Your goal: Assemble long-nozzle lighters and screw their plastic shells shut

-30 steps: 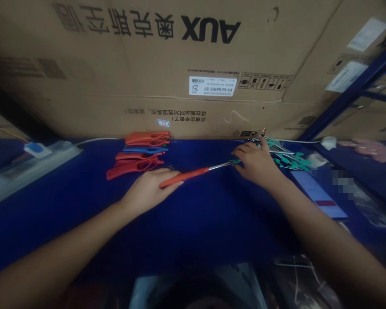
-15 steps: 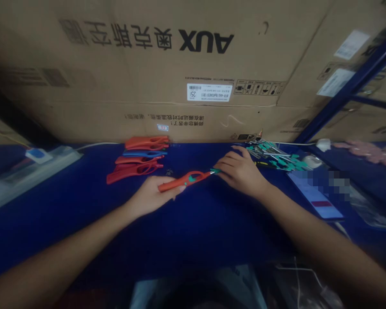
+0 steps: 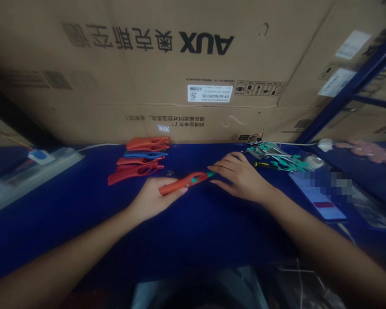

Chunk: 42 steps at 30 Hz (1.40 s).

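The near end of the red handle (image 3: 180, 183) is buried in the left hand (image 3: 151, 199). Its green tip slips under the right hand (image 3: 241, 178), so whether those fingers pinch it cannot be told. The cardboard box (image 3: 148, 86) runs off the top edge, and its white label (image 3: 210, 93) is too small to read. At far right, a pixelated patch (image 3: 336, 183) masks something, and the green-and-metal pile (image 3: 276, 156) is too fine to count.

We see a slim orange-red plastic handle (image 3: 179, 185) with a loop opening near its far end, its near end in our left hand (image 3: 151, 198). It slants up to the right, low over the blue counter (image 3: 212, 223). A green piece (image 3: 209, 174) pokes out of its far tip.
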Tool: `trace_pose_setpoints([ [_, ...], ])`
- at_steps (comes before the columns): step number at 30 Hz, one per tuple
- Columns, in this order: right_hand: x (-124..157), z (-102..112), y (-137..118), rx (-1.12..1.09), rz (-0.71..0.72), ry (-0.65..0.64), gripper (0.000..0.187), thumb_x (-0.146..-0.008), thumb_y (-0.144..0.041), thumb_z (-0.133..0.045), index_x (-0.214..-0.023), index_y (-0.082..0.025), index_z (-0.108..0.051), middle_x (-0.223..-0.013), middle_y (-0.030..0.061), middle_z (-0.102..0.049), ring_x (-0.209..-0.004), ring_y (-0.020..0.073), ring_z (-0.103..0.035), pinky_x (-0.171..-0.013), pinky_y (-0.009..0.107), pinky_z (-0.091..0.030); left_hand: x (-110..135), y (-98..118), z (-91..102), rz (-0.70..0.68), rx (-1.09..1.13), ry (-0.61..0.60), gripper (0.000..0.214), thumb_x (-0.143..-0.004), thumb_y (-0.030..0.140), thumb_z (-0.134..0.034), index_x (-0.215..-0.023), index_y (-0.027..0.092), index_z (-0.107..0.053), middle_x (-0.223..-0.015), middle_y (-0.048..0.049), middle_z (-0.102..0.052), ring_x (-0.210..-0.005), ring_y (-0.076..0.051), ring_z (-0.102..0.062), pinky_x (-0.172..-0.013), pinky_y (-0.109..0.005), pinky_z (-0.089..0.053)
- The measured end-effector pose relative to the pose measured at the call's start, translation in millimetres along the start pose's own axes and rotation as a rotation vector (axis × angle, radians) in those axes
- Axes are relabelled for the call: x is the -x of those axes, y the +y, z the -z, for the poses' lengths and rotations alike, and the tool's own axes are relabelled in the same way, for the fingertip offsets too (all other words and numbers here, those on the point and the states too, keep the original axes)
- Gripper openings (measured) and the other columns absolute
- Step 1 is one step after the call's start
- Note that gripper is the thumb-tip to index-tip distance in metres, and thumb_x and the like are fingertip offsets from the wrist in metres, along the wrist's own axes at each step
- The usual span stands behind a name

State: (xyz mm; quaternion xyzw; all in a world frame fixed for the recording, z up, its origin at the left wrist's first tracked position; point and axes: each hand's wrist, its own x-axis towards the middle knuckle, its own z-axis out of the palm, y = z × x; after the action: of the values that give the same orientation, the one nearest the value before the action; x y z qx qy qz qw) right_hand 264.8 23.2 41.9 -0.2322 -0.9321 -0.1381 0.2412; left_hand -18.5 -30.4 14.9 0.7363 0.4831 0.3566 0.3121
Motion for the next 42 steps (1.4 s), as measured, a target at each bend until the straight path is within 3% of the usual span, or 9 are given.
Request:
trace_pose_setpoints([
  [8, 0.8, 0.0, -5.7, -0.119, 0.110, -0.048, 0.024, -0.102, -0.020, -0.047, -0.110, -0.011, -0.067, -0.097, 0.0109, -0.073, -0.092, 0.0221, -0.062, -0.090, 0.039, -0.045, 7.7, 8.0, 2.6, -0.239, -0.109, -0.030, 0.024, -0.092, 0.034, -0.067, -0.078, 0.015, -0.071, -0.064, 0.0002, -0.064, -0.056, -0.011, -0.054, -0.054, -0.023, -0.043],
  [13, 1.9, 2.1, -14.3, -0.093, 0.144, -0.031, 0.024, -0.101, -0.016, -0.045, -0.105, -0.007, -0.067, -0.089, 0.0116, -0.070, -0.084, 0.0222, -0.059, -0.081, 0.037, -0.045, 11.7, 9.7, 5.9, -0.416, -0.223, -0.041, 0.013, -0.093, 0.025, -0.066, -0.087, 0.016, -0.072, -0.073, -0.0014, -0.068, -0.064, -0.012, -0.061, -0.063, -0.024, -0.047],
  [17, 2.0, -5.3, -16.4, -0.074, 0.100, -0.094, 0.024, -0.101, -0.021, -0.046, -0.100, -0.010, -0.068, -0.085, 0.0105, -0.070, -0.082, 0.0219, -0.059, -0.078, 0.036, -0.041, 10.8, 7.0, 4.5, -0.374, -0.300, -0.079, 0.014, -0.096, 0.028, -0.062, -0.095, 0.019, -0.072, -0.077, -0.0007, -0.068, -0.068, -0.013, -0.063, -0.068, -0.025, -0.049],
  [21, 1.0, -15.7, -14.5, -0.102, -0.018, -0.270, 0.015, -0.097, -0.024, -0.058, -0.088, -0.015, -0.066, -0.081, 0.0060, -0.067, -0.079, 0.0203, -0.060, -0.077, 0.034, -0.039, 7.2, 4.4, 3.4, -0.258, -0.452, -0.162, 0.025, -0.098, 0.040, -0.058, -0.114, 0.025, -0.070, -0.097, -0.0018, -0.071, -0.083, -0.017, -0.069, -0.075, -0.028, -0.053],
  [26, 4.6, -17.5, 1.5, -0.210, -0.125, -0.371, 0.019, -0.098, -0.036, -0.060, -0.096, -0.017, -0.063, -0.093, 0.0060, -0.067, -0.085, 0.0200, -0.061, -0.078, 0.032, -0.041, 5.6, 5.5, 6.8, -0.228, -0.602, -0.170, 0.036, -0.101, 0.042, -0.049, -0.130, 0.026, -0.062, -0.118, -0.0047, -0.068, -0.098, -0.022, -0.070, -0.084, -0.033, -0.056],
  [30, 8.1, -10.3, 11.4, -0.216, -0.162, -0.382, 0.007, -0.096, -0.022, -0.058, -0.099, -0.018, -0.063, -0.096, 0.0061, -0.067, -0.087, 0.0196, -0.061, -0.079, 0.033, -0.041, 5.6, 4.0, 8.6, -0.262, -0.667, -0.145, 0.035, -0.103, 0.037, -0.045, -0.131, 0.027, -0.063, -0.118, -0.0045, -0.067, -0.095, -0.021, -0.070, -0.077, -0.032, -0.056],
  [35, 4.2, 2.6, 9.5, -0.251, -0.160, -0.396, 0.020, -0.082, -0.017, -0.062, -0.101, -0.021, -0.065, -0.099, 0.0041, -0.068, -0.091, 0.0197, -0.063, -0.085, 0.035, -0.042, 6.5, 2.2, 7.8, -0.290, -0.679, -0.152, 0.036, -0.100, 0.043, -0.052, -0.130, 0.028, -0.065, -0.120, -0.0028, -0.067, -0.095, -0.019, -0.070, -0.074, -0.029, -0.055],
  [38, 3.7, 9.9, 14.6, -0.071, -0.309, -0.375, 0.022, -0.082, -0.020, -0.060, -0.104, -0.020, -0.066, -0.108, 0.0082, -0.068, -0.098, 0.0241, -0.065, -0.088, 0.038, -0.045, 7.1, 1.5, 8.3, -0.280, -0.670, -0.163, 0.038, -0.098, 0.044, -0.055, -0.131, 0.027, -0.064, -0.121, -0.0029, -0.067, -0.098, -0.020, -0.070, -0.078, -0.030, -0.055],
  [42, 15.1, 17.3, 35.9, 0.339, -0.797, -0.507, 0.037, -0.086, -0.018, -0.051, -0.121, -0.012, -0.063, -0.123, 0.0224, -0.061, -0.106, 0.0354, -0.067, -0.077, 0.040, -0.050, 6.9, 2.2, 12.6, -0.242, -0.653, -0.165, 0.038, -0.095, 0.040, -0.059, -0.129, 0.023, -0.066, -0.116, -0.0055, -0.068, -0.093, -0.021, -0.070, -0.077, -0.031, -0.055],
])
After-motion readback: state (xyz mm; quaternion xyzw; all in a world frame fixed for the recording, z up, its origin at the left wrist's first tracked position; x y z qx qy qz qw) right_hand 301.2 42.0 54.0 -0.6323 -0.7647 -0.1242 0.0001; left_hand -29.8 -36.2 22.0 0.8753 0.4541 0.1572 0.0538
